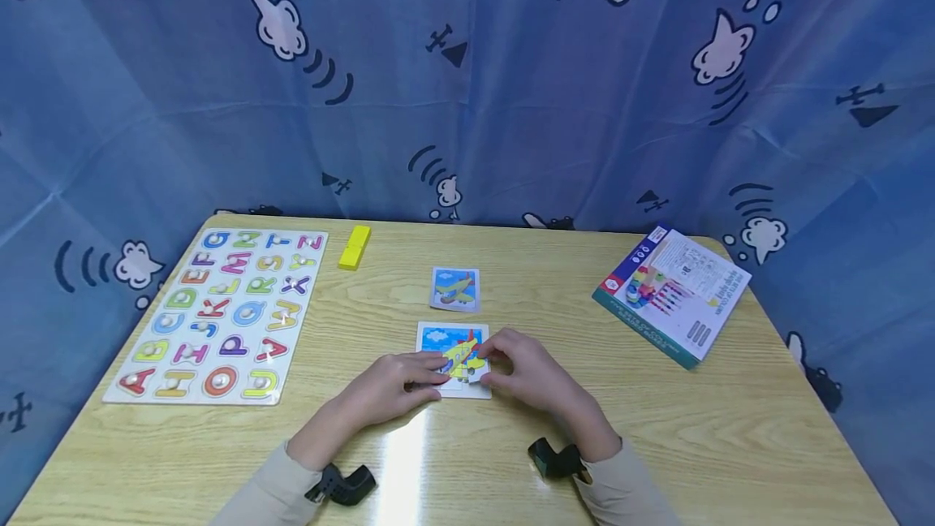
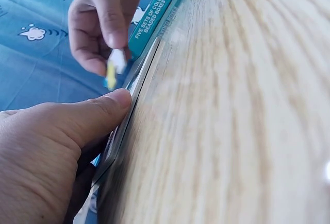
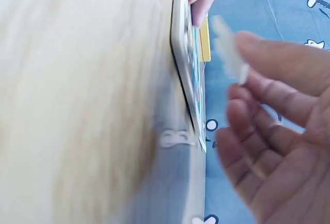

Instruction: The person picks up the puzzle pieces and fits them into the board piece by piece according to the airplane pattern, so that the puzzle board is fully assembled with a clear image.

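Observation:
A small jigsaw board [image 1: 438, 338] with a yellow airplane on a blue sky lies on the table in the head view. My left hand [image 1: 390, 386] rests on its left side, fingers stretched over the picture, with the thumb [image 2: 111, 105] at the near edge. My right hand [image 1: 532, 372] pinches a jigsaw piece [image 2: 113, 69] between thumb and forefinger, just above the board's right side. In the right wrist view the pale back of the piece [image 3: 230, 51] shows, blurred. Beyond the board lies a picture card [image 1: 454, 289] with a similar airplane. My fingers hide part of the picture.
At the left lies an alphabet peg board [image 1: 241, 331] with colored letters. A yellow block [image 1: 355, 247] lies near the back edge. To the right is a box [image 1: 672, 295] with printed sides. A blue curtain [image 1: 467, 104] hangs behind the table.

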### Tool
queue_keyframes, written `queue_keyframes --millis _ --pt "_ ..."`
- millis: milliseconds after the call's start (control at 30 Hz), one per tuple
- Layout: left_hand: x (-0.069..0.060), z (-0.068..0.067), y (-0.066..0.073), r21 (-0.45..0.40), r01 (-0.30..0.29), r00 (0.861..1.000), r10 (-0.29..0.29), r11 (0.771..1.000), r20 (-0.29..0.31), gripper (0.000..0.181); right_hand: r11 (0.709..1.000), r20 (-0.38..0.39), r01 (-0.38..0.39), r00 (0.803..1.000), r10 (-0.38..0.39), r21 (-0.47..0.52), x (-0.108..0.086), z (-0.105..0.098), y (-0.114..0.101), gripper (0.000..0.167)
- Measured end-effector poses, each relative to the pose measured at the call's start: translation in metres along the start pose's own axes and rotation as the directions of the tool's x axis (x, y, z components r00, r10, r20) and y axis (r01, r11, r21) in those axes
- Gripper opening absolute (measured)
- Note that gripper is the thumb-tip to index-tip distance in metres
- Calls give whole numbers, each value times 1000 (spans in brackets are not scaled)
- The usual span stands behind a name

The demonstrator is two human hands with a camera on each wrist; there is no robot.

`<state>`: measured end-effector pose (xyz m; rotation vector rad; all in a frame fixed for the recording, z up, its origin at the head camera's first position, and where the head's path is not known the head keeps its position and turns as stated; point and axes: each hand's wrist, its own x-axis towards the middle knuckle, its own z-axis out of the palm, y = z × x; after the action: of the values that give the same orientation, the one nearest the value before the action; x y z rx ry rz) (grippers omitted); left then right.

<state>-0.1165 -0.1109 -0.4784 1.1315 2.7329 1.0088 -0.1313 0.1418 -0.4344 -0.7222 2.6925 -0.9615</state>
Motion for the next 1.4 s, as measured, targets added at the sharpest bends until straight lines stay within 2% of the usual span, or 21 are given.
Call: queue_keyframes --millis 200,433,700,1000,1400 --pt "-1 -1 1 12 -6 1000 6 1000 2 29 998 42 35 999 -33 -44 1 7 0 22" --pt "-2 0 0 18 -27 1000 27 999 -15 28 994 41 66 997 -62 -87 2 14 0 22" --pt "-2 1 0 9 -8 1000 8 1000 1 28 993 29 50 998 -47 -108 0 16 -2 21" --pt "-1 0 0 25 -8 1000 8 1000 -11 28 987 11 56 998 -55 -149 0 18 -2 22" --pt "0 1 0 24 -43 998 44 999 -38 28 987 30 67 998 -63 -144 0 16 -1 20"
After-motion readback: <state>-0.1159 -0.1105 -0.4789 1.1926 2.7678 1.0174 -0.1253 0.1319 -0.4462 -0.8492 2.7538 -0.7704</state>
